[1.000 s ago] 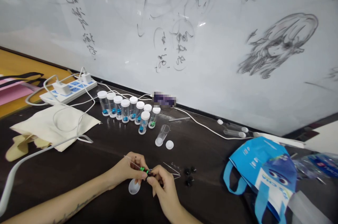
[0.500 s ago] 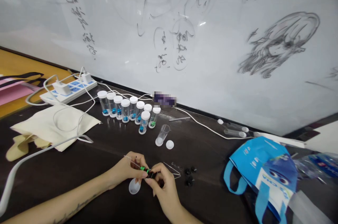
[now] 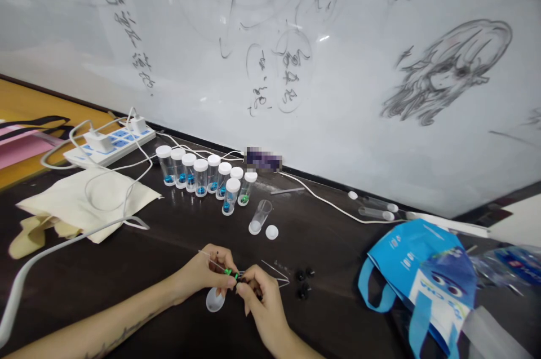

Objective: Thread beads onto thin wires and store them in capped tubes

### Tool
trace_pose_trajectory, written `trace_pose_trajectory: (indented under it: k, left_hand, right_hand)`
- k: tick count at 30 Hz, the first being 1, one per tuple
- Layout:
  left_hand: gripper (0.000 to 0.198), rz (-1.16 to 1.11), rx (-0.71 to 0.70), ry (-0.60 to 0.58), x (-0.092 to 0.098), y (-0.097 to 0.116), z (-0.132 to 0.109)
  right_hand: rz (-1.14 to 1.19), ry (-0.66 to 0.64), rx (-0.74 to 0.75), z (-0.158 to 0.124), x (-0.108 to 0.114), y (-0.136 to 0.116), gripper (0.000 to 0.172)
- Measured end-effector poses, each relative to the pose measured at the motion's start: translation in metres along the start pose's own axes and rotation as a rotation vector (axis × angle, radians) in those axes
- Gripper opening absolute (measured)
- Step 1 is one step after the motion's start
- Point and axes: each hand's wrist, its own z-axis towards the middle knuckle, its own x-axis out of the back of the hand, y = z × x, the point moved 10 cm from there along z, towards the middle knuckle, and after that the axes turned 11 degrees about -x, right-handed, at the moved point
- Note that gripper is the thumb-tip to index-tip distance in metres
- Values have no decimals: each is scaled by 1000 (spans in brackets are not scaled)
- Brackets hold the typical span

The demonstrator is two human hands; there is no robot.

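Note:
My left hand is closed in a pinch around a thin pale rod carrying small green pieces. Facing it, my right hand pinches a small black part, mostly covered by the fingers. A short stretch of rod shows between the two hands. Under my left fingers lies a round translucent cap or dish, partly hidden by a fingertip. Several small black parts and some thin pale rods lie just right of my right hand.
Several clear tubes with white caps stand behind, holding blue or green pieces. An uncapped tube lies beside a white cap. A blue bag is at right; a power strip, cables and a cream pouch are at left.
My right hand has shifted slightly right. The black part has come away from the green pieces, and a gap with rod now shows between them. My left hand has barely moved.

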Motion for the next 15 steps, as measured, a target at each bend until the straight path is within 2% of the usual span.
trace_pose_trajectory:
  k: [7,15]
  left_hand:
    - [23,9,-1,12,1,0,1]
    - [24,0,9,-6,-1,0,-1]
  right_hand:
    - [-8,51,12,-1,4,-6,24]
    - [-36,-13,8,0,-1,1,35]
